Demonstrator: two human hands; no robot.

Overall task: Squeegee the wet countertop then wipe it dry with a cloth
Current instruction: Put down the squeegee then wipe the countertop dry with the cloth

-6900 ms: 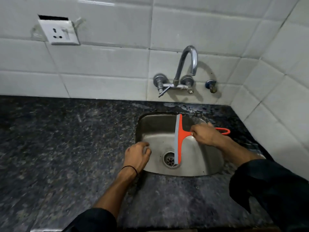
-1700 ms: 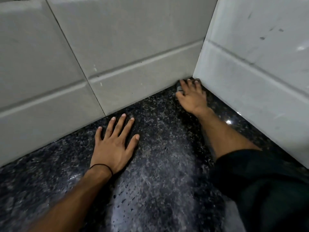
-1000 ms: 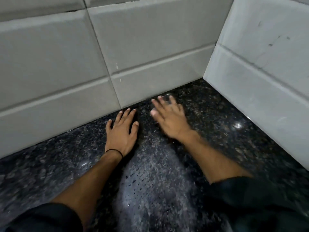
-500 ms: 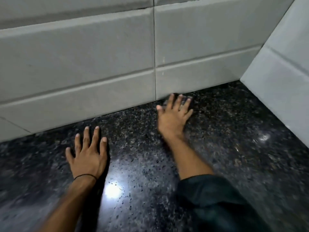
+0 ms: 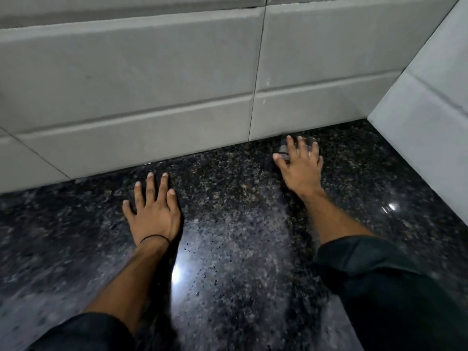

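While the right hand [image 5: 300, 164] presses something small and grey, probably the cloth [image 5: 283, 152], flat against the counter [image 5: 228, 224] at its back edge near the right corner, the main risk is that the wipe misses water. Only a sliver of the cloth shows past the fingers, so it seems to cover a narrow strip, and droplets sit on the counter's middle toward the front edge, between the two forearms. If the strokes keep to the back edge, those beads would likely stay and dry as spots. A small wad could also slip out from under the spread fingers, since the palm lies on it with nothing curled round it. The seam where counter meets wall [image 5: 152, 97] may hold water the flat cloth cannot reach.

The right arm reaches far forward, wrist low, fingers splayed and pointing at the wall, the dark sleeve [image 5: 379, 287] pushed up the forearm. The left hand [image 5: 154, 211] lies open and empty, palm down on the counter, fingers apart, short of the back edge and well apart from the right; it looks like a brace for the lean. No squeegee is in view.
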